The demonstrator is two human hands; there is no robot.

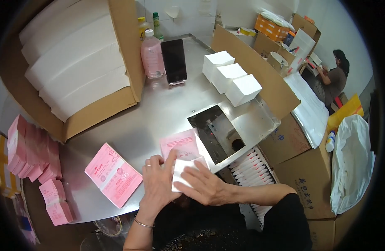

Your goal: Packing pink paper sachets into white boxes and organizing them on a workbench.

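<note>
Close to the table's front edge, a pink printed plastic pouch (182, 141) lies in front of my hands. A small stack of white folded tissues (181, 169) meets its near end; how far it reaches inside I cannot tell. My left hand (155, 178) grips the left side of the pouch, thumb forward, and touches the stack. Over the stack lies my right hand (207, 184), its fingers bent across the white paper and its thumb partly hidden. Left of my hands rests a pile of flat pink pouches (113, 175).
A cardboard box (127, 50) of long white tissue stacks stands back left. Filled pink packs (31, 150) are piled at far left. A phone (174, 62) stands by a pink bottle (152, 56). White tissue blocks (232, 77) sit behind a rectangular table opening (217, 131). A person (335, 79) sits far right.
</note>
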